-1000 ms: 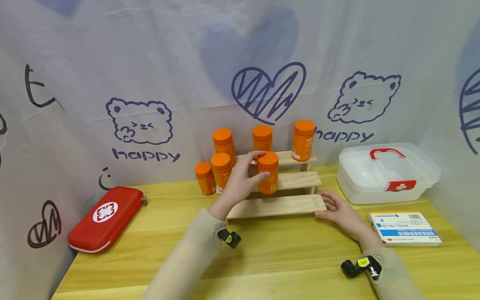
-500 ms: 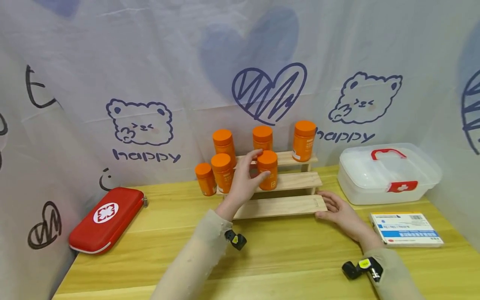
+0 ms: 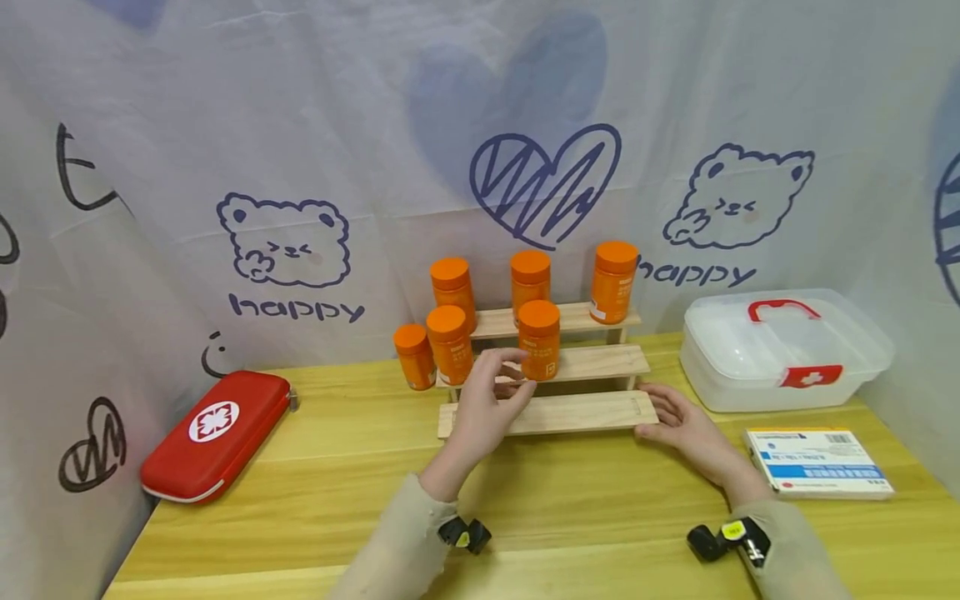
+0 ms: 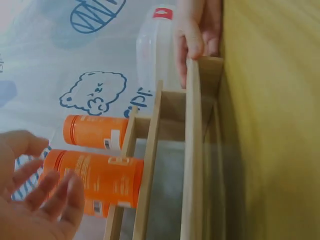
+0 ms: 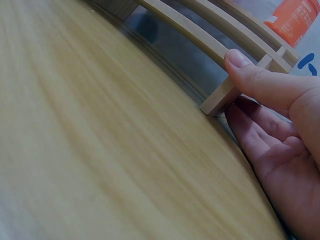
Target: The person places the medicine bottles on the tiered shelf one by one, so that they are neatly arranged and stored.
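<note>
An orange bottle [image 3: 539, 342] stands upright on the middle step of a three-step wooden rack [image 3: 577, 412]. My left hand [image 3: 491, 400] is just left of and below that bottle, fingers parted and loosely bent; the left wrist view shows the palm beside the bottle [image 4: 100, 177] with nothing held. Another bottle [image 3: 450, 346] is at the middle step's left end, and three more line the top step, the rightmost bottle [image 3: 613, 283] among them. At the rack's right end my right hand [image 3: 686, 437] grips the lowest step, thumb [image 5: 240, 62] at its front edge.
A smaller orange bottle [image 3: 415, 358] stands left of the rack. The red zip case [image 3: 217, 437] lies at the left of the table. To the right are a white lidded first-aid box [image 3: 783, 354] and a flat medicine box [image 3: 817, 463]. A printed curtain [image 3: 412, 167] hangs behind.
The bottle has come down onto the middle step. My left hand has let go of it and drawn down and away toward me. My right hand keeps its place on the rack.
</note>
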`<move>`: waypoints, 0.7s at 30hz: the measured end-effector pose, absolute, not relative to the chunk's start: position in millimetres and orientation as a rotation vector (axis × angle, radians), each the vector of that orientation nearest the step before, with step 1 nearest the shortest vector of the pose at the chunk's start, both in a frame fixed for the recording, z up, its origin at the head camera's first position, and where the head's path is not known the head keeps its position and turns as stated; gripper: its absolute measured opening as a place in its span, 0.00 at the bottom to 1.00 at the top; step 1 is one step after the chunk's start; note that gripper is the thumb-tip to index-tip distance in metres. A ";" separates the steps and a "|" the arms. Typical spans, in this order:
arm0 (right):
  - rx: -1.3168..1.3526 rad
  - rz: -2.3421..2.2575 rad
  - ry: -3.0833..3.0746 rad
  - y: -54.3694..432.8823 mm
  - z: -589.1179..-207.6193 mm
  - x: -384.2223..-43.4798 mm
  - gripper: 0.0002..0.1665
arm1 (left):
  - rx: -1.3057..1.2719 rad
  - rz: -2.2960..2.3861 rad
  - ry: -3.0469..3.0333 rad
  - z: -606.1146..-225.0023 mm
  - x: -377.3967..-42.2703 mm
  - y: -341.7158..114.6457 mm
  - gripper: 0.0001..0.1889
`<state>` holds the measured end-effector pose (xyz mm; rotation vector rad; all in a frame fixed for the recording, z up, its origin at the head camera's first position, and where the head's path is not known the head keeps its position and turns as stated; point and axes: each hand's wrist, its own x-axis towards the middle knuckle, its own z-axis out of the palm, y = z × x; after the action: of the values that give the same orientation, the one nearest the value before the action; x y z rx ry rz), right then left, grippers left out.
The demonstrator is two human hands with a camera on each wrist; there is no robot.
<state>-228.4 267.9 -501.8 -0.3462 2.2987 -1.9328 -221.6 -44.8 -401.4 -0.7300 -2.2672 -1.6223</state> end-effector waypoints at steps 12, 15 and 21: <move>-0.369 -1.928 2.313 269.4 -497.2 -227.7 0.43 | -0.705 -1.535 -2.599 -407.1 -196.7 -125.0 0.08; -0.369 -1.926 2.306 269.3 -498.6 -228.5 0.43 | -0.606 -1.516 -2.642 -409.9 -199.0 -147.7 0.09; -0.363 -1.914 2.308 267.5 -499.1 -228.0 0.42 | -0.420 -1.508 -2.594 -428.1 -219.3 -197.1 0.12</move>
<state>-228.0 267.5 -499.1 -0.3633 2.3076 -1.9143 -219.3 -197.1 -428.1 -0.4196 -2.5942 -1.5078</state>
